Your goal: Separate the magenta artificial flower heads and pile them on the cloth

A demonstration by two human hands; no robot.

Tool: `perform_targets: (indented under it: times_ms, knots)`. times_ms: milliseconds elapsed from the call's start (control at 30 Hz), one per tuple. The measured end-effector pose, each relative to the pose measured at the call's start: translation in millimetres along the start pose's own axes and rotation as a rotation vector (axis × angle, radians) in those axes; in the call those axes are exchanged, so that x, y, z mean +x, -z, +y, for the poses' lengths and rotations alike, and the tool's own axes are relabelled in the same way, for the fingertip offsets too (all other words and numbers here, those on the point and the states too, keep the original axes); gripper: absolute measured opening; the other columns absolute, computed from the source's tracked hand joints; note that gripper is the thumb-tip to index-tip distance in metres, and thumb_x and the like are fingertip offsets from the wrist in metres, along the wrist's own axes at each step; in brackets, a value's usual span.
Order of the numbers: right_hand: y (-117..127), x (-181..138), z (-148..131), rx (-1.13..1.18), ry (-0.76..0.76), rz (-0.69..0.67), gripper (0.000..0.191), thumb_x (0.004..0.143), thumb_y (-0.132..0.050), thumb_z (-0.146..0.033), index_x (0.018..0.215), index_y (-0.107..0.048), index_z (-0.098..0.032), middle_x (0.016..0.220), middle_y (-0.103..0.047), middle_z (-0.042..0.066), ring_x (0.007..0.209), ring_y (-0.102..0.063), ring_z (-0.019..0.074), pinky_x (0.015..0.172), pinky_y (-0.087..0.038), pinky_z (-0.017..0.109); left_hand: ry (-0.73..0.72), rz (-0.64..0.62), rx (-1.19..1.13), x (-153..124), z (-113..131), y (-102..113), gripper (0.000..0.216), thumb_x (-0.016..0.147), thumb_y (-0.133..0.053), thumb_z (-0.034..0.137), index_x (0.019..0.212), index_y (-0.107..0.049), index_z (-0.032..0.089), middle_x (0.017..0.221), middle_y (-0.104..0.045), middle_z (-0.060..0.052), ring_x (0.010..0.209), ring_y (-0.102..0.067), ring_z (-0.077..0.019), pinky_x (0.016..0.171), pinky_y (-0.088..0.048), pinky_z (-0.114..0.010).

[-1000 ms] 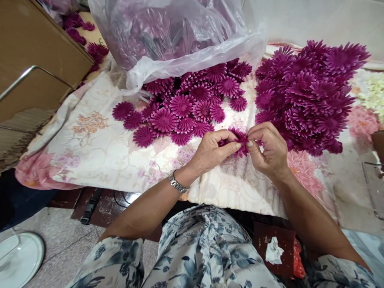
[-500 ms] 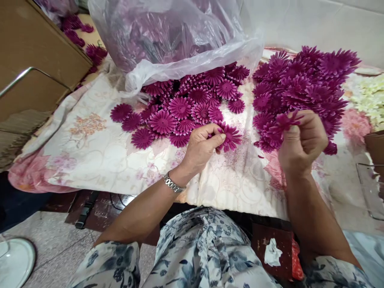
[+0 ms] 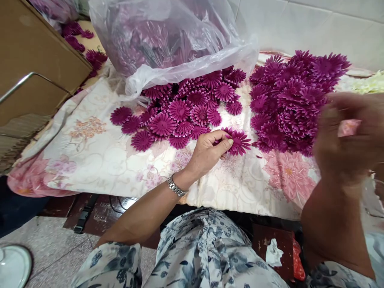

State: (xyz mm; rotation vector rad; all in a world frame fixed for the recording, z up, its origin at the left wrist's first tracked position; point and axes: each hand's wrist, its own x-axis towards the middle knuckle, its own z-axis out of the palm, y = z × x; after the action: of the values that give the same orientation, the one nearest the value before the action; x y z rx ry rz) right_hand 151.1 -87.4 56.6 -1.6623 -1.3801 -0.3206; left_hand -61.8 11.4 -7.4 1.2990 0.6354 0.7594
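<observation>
My left hand pinches a purple artificial flower head between thumb and fingers, just above the cloth. Its petals fan out to the right of the fingertips. My right hand is smeared by motion at the right side, past the edge of the right-hand pile of purple flower heads; whether it holds anything does not show. Another heap of purple flower heads lies in front of my left hand, spilling from the mouth of a clear plastic bag that has more inside.
A floral cloth covers the table. On the left stands a cardboard box with a metal wire handle. Pale yellow flowers show at the right edge. Below the table lie a crumpled white tissue and a strap buckle.
My right hand has moved right, away from the pile, and the flower head it held no longer shows. My left hand has shifted slightly right and down with its flower head.
</observation>
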Motion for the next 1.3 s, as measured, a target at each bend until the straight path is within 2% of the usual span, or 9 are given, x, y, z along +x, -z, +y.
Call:
perform_targets:
  times_ms: [33,100,167,367,533,633,767,1133,1300]
  knots:
    - [-15,-7,-15,0.057,0.051,-0.118,0.016,0.083,-0.060,-0.020,0.096,-0.069,-0.019,0.086,-0.064,0.006,0.082,-0.056,0.0168,0.074,-0.043,0.036,-0.030,0.003,0.041,0,0,0,0.019,0.075,-0.062,0.027,0.061,-0.056,0.016,0.054,-0.046,0.004,0.050,-0.042,-0.0062,0.050,-0.034,-0.021]
    - [-40,-19,-34,0.256,-0.013,-0.425,0.014,0.080,-0.065,-0.024,0.092,-0.066,-0.017,0.080,-0.064,0.003,0.070,-0.058,0.0134,0.062,-0.047,0.030,-0.109,-0.006,0.134,-1,0,-1,0.016,0.076,-0.061,0.026,0.064,-0.059,0.016,0.058,-0.050,0.003,0.055,-0.044,-0.0073,0.054,-0.036,-0.022]
    - [-55,-28,-40,0.377,-0.132,-0.560,0.010,0.080,-0.064,-0.025,0.085,-0.063,-0.017,0.073,-0.063,0.000,0.064,-0.057,0.0109,0.057,-0.047,0.026,-0.186,-0.030,0.206,-1,0,-1,0.015,0.078,-0.060,0.024,0.066,-0.062,0.016,0.062,-0.055,0.002,0.059,-0.048,-0.0082,0.058,-0.039,-0.022]
    - [-58,-40,-30,0.385,-0.182,-0.461,0.007,0.078,-0.065,-0.016,0.083,-0.061,-0.018,0.074,-0.062,-0.002,0.068,-0.057,0.0094,0.064,-0.048,0.023,-0.323,0.000,0.321,0,-3,-4,0.011,0.077,-0.059,0.014,0.070,-0.067,0.016,0.068,-0.063,-0.001,0.069,-0.056,-0.0105,0.067,-0.045,-0.023]
    - [-62,-44,-27,0.503,-0.232,-0.521,0.010,0.081,-0.063,-0.018,0.091,-0.063,-0.019,0.083,-0.064,0.000,0.076,-0.060,0.0108,0.070,-0.049,0.025,-0.343,-0.009,0.331,1,-7,-5,0.012,0.079,-0.059,0.014,0.076,-0.070,0.017,0.075,-0.070,-0.003,0.074,-0.060,-0.0122,0.070,-0.048,-0.026]
    - [-65,-44,-25,0.467,-0.180,-0.472,0.005,0.081,-0.064,-0.017,0.085,-0.065,-0.019,0.078,-0.062,0.000,0.074,-0.058,0.0101,0.068,-0.046,0.024,-0.334,0.006,0.365,0,-7,-5,0.012,0.079,-0.058,0.014,0.078,-0.070,0.016,0.074,-0.069,-0.002,0.072,-0.060,-0.0116,0.070,-0.048,-0.025]
    - [-65,-45,-21,0.435,-0.165,-0.445,0.001,0.083,-0.061,-0.018,0.082,-0.061,-0.018,0.074,-0.058,-0.002,0.070,-0.054,0.0086,0.065,-0.042,0.024,-0.270,0.012,0.374,-1,-3,-4,0.012,0.080,-0.057,0.016,0.081,-0.069,0.015,0.078,-0.068,-0.003,0.075,-0.060,-0.0114,0.069,-0.047,-0.024]
    - [-68,-47,-23,0.403,-0.193,-0.462,0.024,0.090,-0.048,-0.029,0.069,-0.048,-0.018,0.060,-0.043,-0.004,0.056,-0.039,0.0072,0.054,-0.033,0.023,0.008,-0.062,0.137,-1,3,-1,0.017,0.078,-0.058,0.029,0.081,-0.066,0.015,0.066,-0.058,0.002,0.052,-0.046,-0.0064,0.050,-0.037,-0.021]
    - [-70,-48,-29,0.329,-0.140,-0.392,0.030,0.091,-0.046,-0.027,0.062,-0.045,-0.018,0.054,-0.038,-0.005,0.050,-0.035,0.0061,0.050,-0.029,0.023,0.046,-0.095,0.096,-2,3,-4,0.014,0.072,-0.063,0.028,0.076,-0.064,0.015,0.067,-0.057,0.002,0.057,-0.046,-0.0069,0.053,-0.038,-0.021]
